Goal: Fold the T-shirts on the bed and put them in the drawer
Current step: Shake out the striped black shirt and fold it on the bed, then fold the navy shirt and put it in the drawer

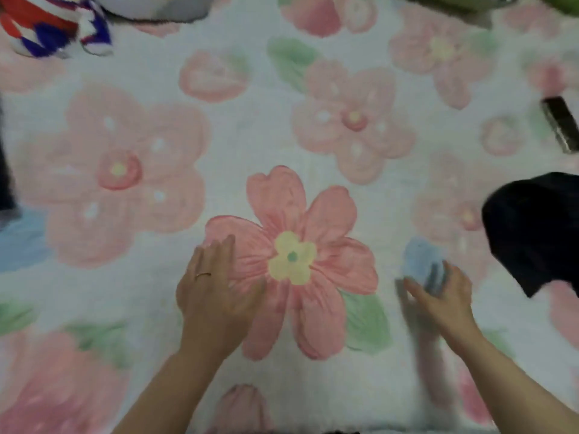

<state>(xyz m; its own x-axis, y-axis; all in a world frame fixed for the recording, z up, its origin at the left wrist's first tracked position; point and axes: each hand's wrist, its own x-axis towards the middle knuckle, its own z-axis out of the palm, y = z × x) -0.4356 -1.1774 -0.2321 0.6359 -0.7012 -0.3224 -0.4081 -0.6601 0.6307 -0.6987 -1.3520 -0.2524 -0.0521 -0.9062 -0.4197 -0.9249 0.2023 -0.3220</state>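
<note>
A white T-shirt with a large pink flower print (pixel 291 261) lies flat on the bed in front of me; its edges blend into the flowered blanket. My left hand (pixel 213 289) rests flat on the print's left petals, fingers straight. To the right, my right hand (pixel 438 296) grips a small bunch of light blue fabric (pixel 421 261), blurred by motion; I cannot tell whether it is part of the same shirt. A black garment (pixel 532 230) lies crumpled at the right edge. A light blue garment (pixel 22 242) shows at the left edge.
The bed is covered by a white blanket with pale pink flowers (pixel 125 170). A red, white and blue plush toy (pixel 53 23) sits at the top left. A dark rectangular object (pixel 560 123) lies at the right, and dark cloth (pixel 6 170) shows at the left edge.
</note>
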